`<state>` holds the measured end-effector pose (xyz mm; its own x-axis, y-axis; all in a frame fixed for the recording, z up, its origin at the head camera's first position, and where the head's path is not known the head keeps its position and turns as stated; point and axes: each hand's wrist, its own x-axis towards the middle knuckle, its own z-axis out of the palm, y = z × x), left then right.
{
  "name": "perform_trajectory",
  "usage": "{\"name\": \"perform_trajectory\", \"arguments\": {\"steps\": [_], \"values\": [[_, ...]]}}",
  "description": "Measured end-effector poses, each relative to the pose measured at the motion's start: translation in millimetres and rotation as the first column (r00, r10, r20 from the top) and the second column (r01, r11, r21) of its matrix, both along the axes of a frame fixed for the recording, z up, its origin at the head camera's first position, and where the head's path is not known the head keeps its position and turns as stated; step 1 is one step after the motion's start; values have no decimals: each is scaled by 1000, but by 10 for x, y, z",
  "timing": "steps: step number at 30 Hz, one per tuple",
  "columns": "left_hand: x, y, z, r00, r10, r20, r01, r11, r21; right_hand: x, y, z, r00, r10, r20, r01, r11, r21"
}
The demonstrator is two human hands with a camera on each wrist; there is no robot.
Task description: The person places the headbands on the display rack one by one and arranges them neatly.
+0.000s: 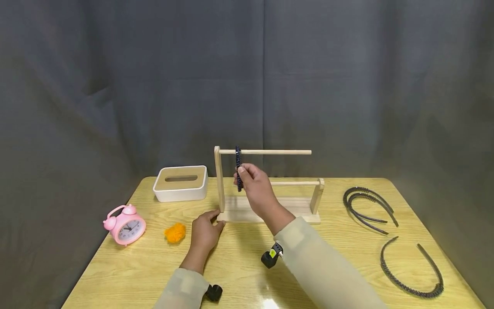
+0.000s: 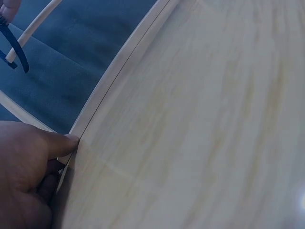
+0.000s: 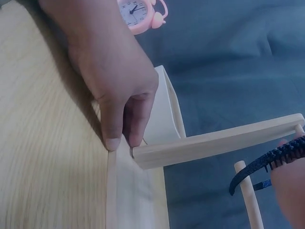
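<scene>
In the head view my right hand pinches a dark braided headband between thumb and fingers. This headband stands upright, crossing in front of the upper rod of a wooden rack. Both wrist views show the headband's tips on either side of the free end of the lower rod; contact with it cannot be made out. My left hand grips the left front corner of the rack's base. Its thumb lies at the base's front edge, fingers by the upright's foot.
Two overlapping dark headbands lie right of the rack, and another headband lies nearer. To the left are a white tissue box with a wooden lid, a pink alarm clock and an orange fluffy ball.
</scene>
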<state>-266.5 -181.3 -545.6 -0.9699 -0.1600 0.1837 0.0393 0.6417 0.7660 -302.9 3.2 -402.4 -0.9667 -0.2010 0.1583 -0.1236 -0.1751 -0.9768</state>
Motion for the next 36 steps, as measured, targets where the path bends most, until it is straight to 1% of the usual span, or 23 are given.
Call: {"name": "perform_trajectory", "arguments": {"steps": [5,9,15,21,25,27,30,33,36], "values": [[-5,4,10,1000,-2,16,2,1000,2,-7,33,-34,1000,-20,-13,20,999,30],[-13,9,11,1000,4,29,-4,1000,-6,-17,53,-50,1000,-17,-15,18,998,58],[-12,7,10,1000,13,17,-12,1000,-8,-31,70,-47,1000,-7,-22,9,996,86],[-5,0,9,1000,15,8,-15,1000,-8,33,174,-48,997,-65,-37,70,986,153],[20,-48,12,999,21,24,-21,1000,-16,97,300,-149,995,-84,-54,93,977,194],[51,-90,12,999,30,40,-30,999,-12,149,383,-223,994,-90,-65,103,967,235],[94,-155,8,997,48,56,-48,999,1,243,532,-314,991,-96,-97,122,941,316],[103,-198,6,996,63,59,-63,998,5,339,763,-376,986,-74,-150,129,906,402],[98,-227,9,996,72,50,-73,997,3,447,1078,-423,980,-31,-197,127,860,495]]}}
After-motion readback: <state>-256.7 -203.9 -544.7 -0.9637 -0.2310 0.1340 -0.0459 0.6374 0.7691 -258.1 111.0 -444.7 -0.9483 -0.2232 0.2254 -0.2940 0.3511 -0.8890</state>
